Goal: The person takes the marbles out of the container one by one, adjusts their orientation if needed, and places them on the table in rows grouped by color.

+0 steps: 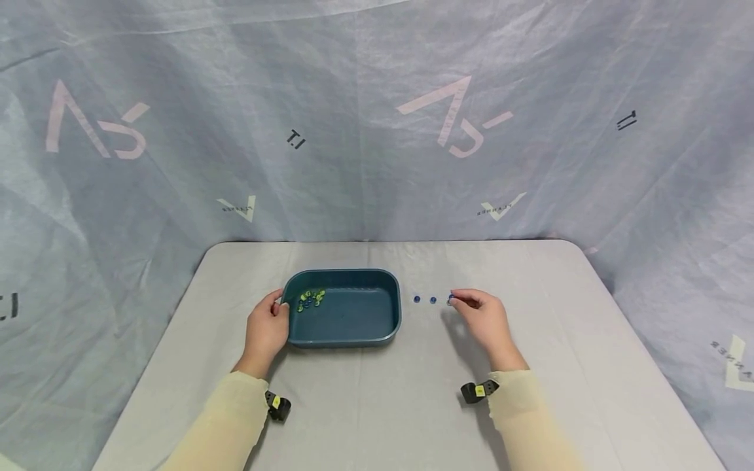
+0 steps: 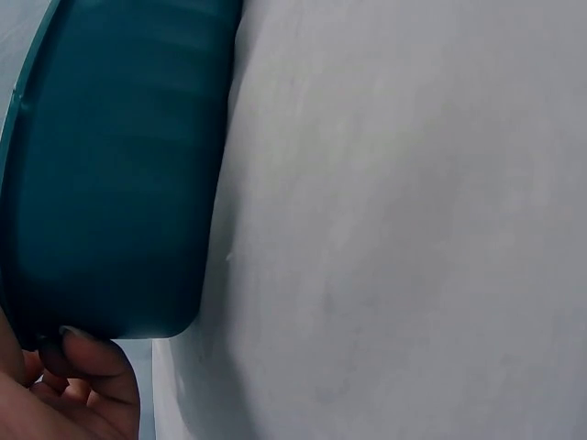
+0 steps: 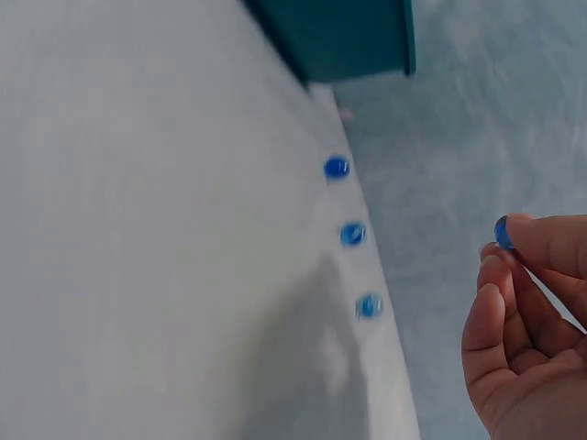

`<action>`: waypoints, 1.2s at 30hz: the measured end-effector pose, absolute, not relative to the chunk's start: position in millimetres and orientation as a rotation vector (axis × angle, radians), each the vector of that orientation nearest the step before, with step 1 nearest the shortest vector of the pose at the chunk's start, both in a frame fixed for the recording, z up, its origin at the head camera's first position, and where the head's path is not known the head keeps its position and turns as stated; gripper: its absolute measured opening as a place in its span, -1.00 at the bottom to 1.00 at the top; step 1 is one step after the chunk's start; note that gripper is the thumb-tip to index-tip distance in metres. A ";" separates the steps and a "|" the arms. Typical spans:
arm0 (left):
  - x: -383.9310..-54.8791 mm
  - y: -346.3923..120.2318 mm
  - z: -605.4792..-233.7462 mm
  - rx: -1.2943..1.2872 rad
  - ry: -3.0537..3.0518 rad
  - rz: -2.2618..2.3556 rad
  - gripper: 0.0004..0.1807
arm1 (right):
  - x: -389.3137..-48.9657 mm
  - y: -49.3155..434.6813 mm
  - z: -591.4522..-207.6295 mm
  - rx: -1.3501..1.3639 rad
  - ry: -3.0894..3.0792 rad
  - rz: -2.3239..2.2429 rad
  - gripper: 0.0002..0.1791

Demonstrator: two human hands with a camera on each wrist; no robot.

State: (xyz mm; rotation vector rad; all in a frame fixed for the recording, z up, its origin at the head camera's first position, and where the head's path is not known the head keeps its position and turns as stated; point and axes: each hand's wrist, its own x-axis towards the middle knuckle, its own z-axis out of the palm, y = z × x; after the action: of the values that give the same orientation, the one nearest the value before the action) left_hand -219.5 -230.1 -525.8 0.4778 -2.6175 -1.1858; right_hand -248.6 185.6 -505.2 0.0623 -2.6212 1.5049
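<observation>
My left hand (image 1: 268,329) grips the left end of a dark teal rectangular tray (image 1: 347,341), its thumb at the rim. In the left wrist view the curled fingers (image 2: 101,367) sit at the tray's corner. Inside the tray, toward its left side, lie several green and blue marbles (image 1: 319,298). Right of the tray, my right hand (image 1: 485,325) pinches a blue glass marble (image 3: 502,233) between thumb and fingertips, held above the table. Below it, three blue marbles (image 3: 352,234) lie spaced out in a row on the table.
A pale cloth covers the table (image 1: 365,405), whose far edge meets a grey-blue printed curtain (image 1: 353,163). Black wrist cameras (image 1: 473,392) sit at both cuffs of the cream sleeves (image 1: 524,412).
</observation>
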 end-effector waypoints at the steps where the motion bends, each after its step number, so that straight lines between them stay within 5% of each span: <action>1: -219.6 -230.2 -526.1 0.476 -2.618 -1.184 -0.60 | -249.3 189.1 -506.1 0.058 -2.629 1.492 -0.75; 36: -217.8 -228.6 -521.4 0.464 -2.619 -1.192 -0.60 | -269.8 213.8 -529.4 -0.062 -2.898 1.276 -0.78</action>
State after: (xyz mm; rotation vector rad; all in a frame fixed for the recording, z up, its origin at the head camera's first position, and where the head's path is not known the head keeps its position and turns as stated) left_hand -217.8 -228.6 -521.4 0.4643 -2.6194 -1.1915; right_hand -269.8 213.8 -529.4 -0.0625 -2.8975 1.2761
